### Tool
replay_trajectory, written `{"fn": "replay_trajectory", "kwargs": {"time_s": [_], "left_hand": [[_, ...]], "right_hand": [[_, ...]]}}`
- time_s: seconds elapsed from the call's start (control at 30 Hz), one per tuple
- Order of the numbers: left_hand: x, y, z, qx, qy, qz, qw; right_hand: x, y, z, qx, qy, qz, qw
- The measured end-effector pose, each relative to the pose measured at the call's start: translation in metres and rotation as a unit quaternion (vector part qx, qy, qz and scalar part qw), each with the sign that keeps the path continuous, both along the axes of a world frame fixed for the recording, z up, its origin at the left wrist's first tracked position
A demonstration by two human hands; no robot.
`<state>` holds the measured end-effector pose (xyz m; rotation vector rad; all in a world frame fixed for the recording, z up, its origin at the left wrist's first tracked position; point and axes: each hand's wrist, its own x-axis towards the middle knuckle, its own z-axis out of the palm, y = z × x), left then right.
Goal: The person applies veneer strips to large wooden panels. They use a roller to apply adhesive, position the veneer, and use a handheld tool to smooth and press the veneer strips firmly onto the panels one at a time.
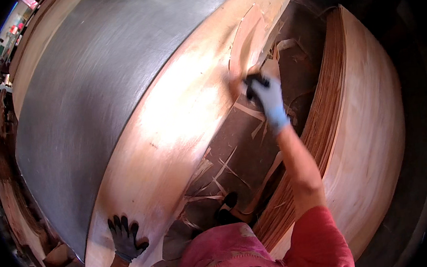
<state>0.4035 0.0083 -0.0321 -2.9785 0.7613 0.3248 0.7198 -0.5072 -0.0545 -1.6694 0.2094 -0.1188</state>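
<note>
A long, pale wood veneer sheet (157, 123) lies along the edge of a smooth grey tabletop (92, 57). My left hand (125, 239), in a dark glove, rests flat on the sheet's near end with fingers spread. At the sheet's right edge, farther away, is my right hand (265, 91), in a light grey glove with black fingertips. It is blurred by motion, its fingers curled and closed at the lower end of a loose veneer strip (247, 40) that lies over the sheet. The exact grip is partly hidden.
To the right stands a thick stack of veneer sheets (366, 96) with rough brown edges. Torn veneer scraps (223, 168) litter the dark floor between table and stack. More wood pieces (15, 199) lie beyond the table's left edge. My shoe (227, 207) shows below.
</note>
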Motion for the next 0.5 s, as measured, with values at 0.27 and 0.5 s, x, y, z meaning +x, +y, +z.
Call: {"fn": "replay_trajectory", "kwargs": {"time_s": [0.27, 0.5], "left_hand": [[0.008, 0.003, 0.006, -0.029, 0.006, -0.022, 0.999], [0.003, -0.002, 0.024, -0.022, 0.018, -0.022, 0.999]], "right_hand": [[-0.284, 0.036, -0.126, -0.431, 0.214, 0.344, 0.806], [-0.371, 0.112, -0.089, -0.219, 0.189, 0.163, 0.943]]}}
